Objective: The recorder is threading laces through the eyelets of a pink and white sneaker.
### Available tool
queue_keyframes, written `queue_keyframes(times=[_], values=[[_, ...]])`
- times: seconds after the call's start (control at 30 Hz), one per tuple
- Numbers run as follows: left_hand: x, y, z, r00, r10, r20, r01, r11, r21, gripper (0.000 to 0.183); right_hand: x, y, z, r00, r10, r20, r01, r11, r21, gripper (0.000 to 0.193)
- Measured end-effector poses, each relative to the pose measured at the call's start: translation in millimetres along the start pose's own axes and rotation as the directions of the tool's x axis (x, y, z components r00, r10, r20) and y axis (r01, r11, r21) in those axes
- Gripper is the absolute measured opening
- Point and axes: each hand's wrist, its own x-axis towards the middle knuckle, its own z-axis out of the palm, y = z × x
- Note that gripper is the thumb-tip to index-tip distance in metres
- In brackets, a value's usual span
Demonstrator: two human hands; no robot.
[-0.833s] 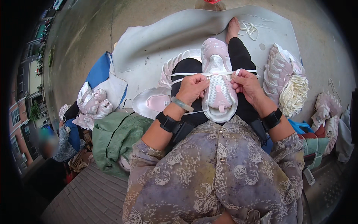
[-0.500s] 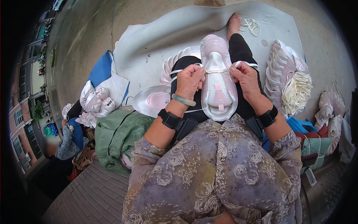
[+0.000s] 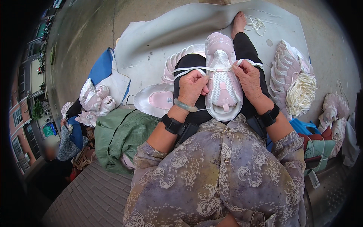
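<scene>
A pale pink and white sneaker (image 3: 220,43) lies between my thighs, its toe pointing away from me and its padded heel opening toward my belly. Across its tongue runs a white shoelace (image 3: 189,69), whose two ends stretch out to either side over my legs. My right hand (image 3: 247,80), at the sneaker's right edge, pinches the lace between thumb and fingers. On the other side my left hand (image 3: 193,87) is closed with curled fingers, a lace strand meeting its fingertips; the exact grip is partly hidden.
A silver-white shoe part with a pink insole (image 3: 160,99) lies by my left thigh. Stacked pink-white shoe uppers (image 3: 283,79) and a bundle of cream laces (image 3: 301,92) sit at right. A green cloth sack (image 3: 121,132) is at left. Another person (image 3: 70,142) sits far left.
My left hand has drawn slightly down and away from the lace holes, and the lace's left strands now stretch straighter across my left thigh. The right hand has shifted slightly up toward the toe.
</scene>
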Motion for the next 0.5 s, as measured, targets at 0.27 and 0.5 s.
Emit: queue_keyframes(times=[0.27,0.5], values=[[3.9,-0.9,2.8,0.998,0.054,-0.045,-0.048,0.991,0.126,0.015,-0.8,-12.9,1.2,0.894,-0.421,0.15,0.439,0.763,-0.474,0.009],[18.5,-1.0,1.5,0.99,0.109,-0.091,-0.084,0.965,0.248,0.014,3.1,-4.6,7.8,0.882,-0.419,0.217,0.461,0.669,-0.584,0.011]])
